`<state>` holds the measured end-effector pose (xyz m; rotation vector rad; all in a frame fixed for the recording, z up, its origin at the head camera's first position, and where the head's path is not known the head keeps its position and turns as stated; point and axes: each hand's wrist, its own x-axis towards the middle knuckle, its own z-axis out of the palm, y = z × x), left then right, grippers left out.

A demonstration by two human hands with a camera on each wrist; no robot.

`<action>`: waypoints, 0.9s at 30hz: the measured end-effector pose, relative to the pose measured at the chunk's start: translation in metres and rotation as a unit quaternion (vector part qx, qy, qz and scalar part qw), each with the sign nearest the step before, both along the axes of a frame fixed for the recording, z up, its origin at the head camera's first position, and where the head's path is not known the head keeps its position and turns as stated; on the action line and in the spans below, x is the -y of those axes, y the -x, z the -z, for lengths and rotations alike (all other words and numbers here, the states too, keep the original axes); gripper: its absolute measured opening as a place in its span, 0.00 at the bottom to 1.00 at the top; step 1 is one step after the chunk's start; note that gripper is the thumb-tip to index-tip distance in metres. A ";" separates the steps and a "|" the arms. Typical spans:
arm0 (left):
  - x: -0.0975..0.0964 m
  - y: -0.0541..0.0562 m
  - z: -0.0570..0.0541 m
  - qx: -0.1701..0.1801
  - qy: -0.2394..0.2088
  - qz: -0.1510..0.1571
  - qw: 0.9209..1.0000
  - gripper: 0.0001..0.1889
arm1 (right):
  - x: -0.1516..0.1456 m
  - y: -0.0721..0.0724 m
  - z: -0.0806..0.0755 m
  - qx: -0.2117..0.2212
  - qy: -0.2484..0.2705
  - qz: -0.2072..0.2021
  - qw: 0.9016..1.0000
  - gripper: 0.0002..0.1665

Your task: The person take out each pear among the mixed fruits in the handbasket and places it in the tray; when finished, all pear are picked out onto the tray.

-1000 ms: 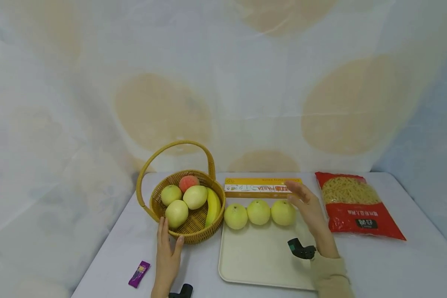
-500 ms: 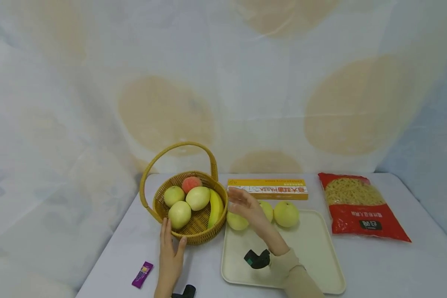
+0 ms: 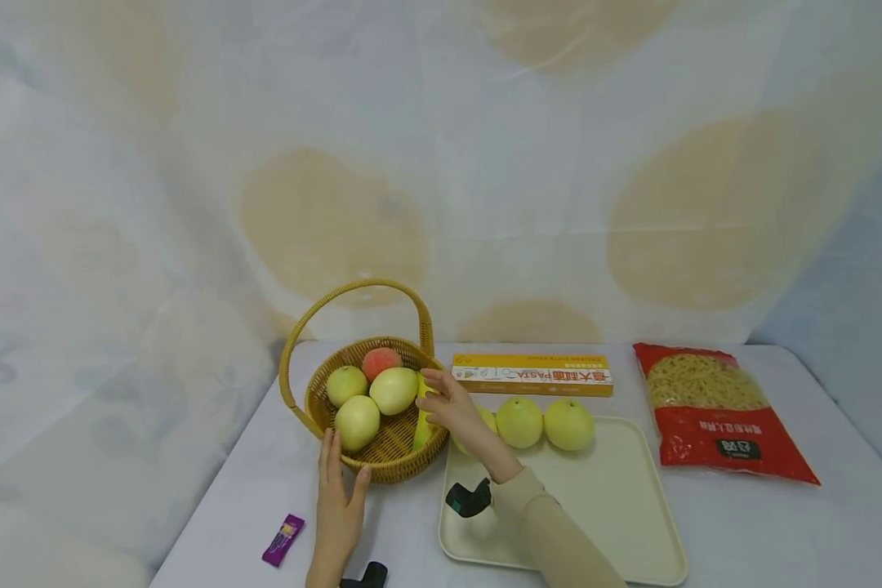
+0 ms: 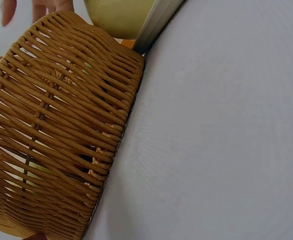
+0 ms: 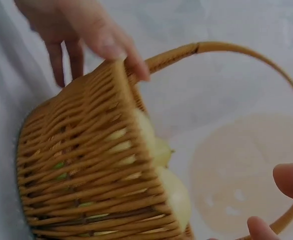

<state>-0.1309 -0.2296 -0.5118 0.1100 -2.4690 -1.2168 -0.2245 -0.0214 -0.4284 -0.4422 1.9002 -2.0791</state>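
Note:
A round wicker basket [image 3: 400,471] with a tall arched handle holds several pale green round fruits [image 3: 357,422], a red peach [image 3: 380,361] and a yellow banana [image 3: 421,434]. My left hand [image 3: 338,506] lies at the basket's near left rim, its fingers fairly straight; the right wrist view shows that hand [image 5: 94,30] against the woven wall [image 5: 96,155]. My right hand [image 3: 459,412] reaches over the basket's right rim above the banana, covering part of it. Its thumb and fingers are apart, with nothing gripped between them.
A cream tray [image 3: 588,514] to the right bears a row of pale green fruits [image 3: 569,425] along its far side. Behind it lies a pasta box [image 3: 532,375]. A red pasta bag [image 3: 735,441] is farther right. A small purple packet [image 3: 283,540] lies left of my left hand.
My right hand has swept left, from over the tray's right side across the fruit row to the basket's right rim. The left hand has stayed at the basket.

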 end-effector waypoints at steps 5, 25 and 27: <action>0.001 0.000 0.000 -0.002 0.000 0.000 1.000 0.38 | 0.014 0.011 0.000 0.028 -0.016 0.025 0.999 0.35; 0.002 0.001 -0.002 0.015 -0.001 -0.006 1.000 0.39 | 0.054 0.041 0.008 0.054 -0.070 0.088 0.992 0.40; 0.001 0.001 -0.001 0.016 0.000 -0.006 1.000 0.39 | 0.058 0.042 0.010 0.040 -0.090 0.098 0.990 0.41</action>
